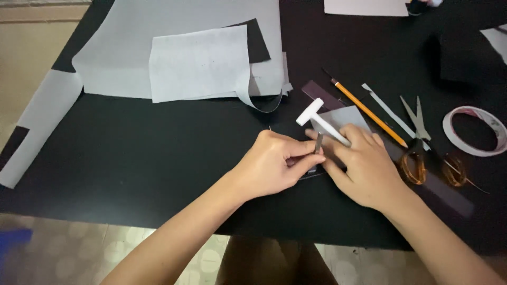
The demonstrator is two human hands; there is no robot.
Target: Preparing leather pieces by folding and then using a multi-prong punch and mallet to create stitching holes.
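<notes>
Left hand (272, 166) pinches a small grey strip (318, 143) between thumb and fingertips, the grip narrow and closed on it. The strip stands near upright, long axis running slightly away from the person, lower end hidden at the fingers.

Right hand (364, 163) lies flat on a grey sheet (340, 119), holding it down on the black desk (158, 153); its fingers also close on the handle of a white T-shaped tool (322, 122). The tool's crossbar points up and to the left, handle slanting back down toward the right hand (its lower end is covered).

Judged by look: the strip is thin, light and likely bendy, best taken by its edges near one end. The tool looks like stiff light plastic, best held along the handle.

Nearby, to the right: an orange pencil (369, 113), scissors (422, 137) with amber handles, a tape roll (475, 131). Pale paper sheets (198, 63) lie farther back.
</notes>
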